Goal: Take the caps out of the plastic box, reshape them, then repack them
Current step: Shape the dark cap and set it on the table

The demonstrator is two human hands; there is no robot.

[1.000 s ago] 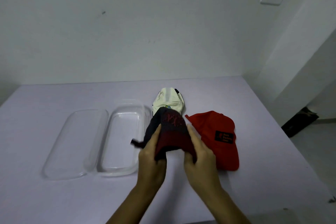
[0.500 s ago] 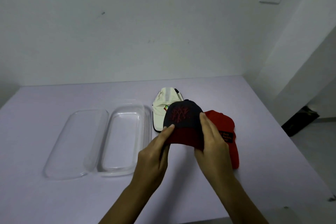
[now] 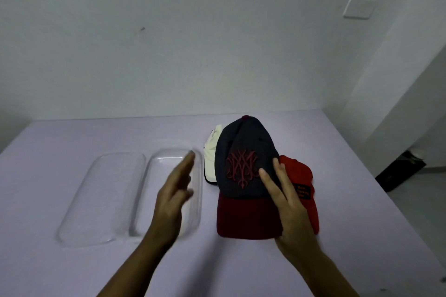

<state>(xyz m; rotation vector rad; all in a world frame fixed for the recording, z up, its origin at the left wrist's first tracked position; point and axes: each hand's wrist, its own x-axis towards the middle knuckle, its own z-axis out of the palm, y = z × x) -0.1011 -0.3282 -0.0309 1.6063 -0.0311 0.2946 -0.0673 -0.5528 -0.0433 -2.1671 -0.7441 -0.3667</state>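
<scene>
A dark navy cap point(image 3: 243, 164) with a maroon brim and red embroidery is held up over the table, crown rounded out. My right hand point(image 3: 287, 202) grips its right side and brim. My left hand point(image 3: 173, 190) is off the cap, fingers apart and blurred, hovering over the clear plastic box point(image 3: 154, 190). A cream cap point(image 3: 212, 152) lies behind the navy one, mostly hidden. A red cap point(image 3: 301, 176) with a black patch lies to the right, partly covered by my right hand.
The box's clear lid point(image 3: 96, 195) lies flat to the left of the box. The lilac table point(image 3: 362, 200) ends at the right, where a dark object point(image 3: 400, 171) sits on the floor. A white wall stands behind.
The navy cap went from folded to opened out and rounded, lifted closer. My left hand let go of it and swung left over the box. My right hand keeps its hold.
</scene>
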